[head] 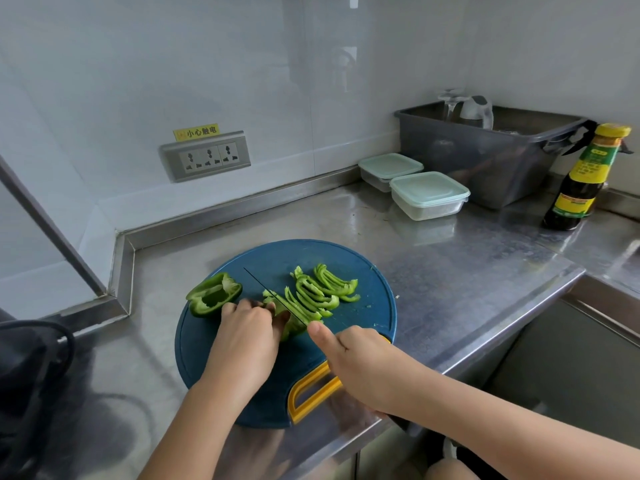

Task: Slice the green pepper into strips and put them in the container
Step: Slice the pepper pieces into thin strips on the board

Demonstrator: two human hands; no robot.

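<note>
A round blue cutting board [367,271] with a yellow handle lies on the steel counter. On its left part rests an uncut green pepper half [213,297], hollow side up. Several cut pepper strips [323,291] lie in a row across the middle. My left hand [247,336] presses down on a pepper piece [289,329] that it mostly hides. My right hand [360,365] grips a knife [273,294]; the thin dark blade runs diagonally up-left and sits on that piece, right beside my left fingers. Two lidded clear containers [429,195] stand at the back.
A grey plastic tub [485,157] holding a glass and a kettle stands at the back right, with a dark sauce bottle [578,181] beside it. A wall socket [206,155] is behind the board. A dark bag [31,382] sits at the left. A sink edge [602,296] lies at the right.
</note>
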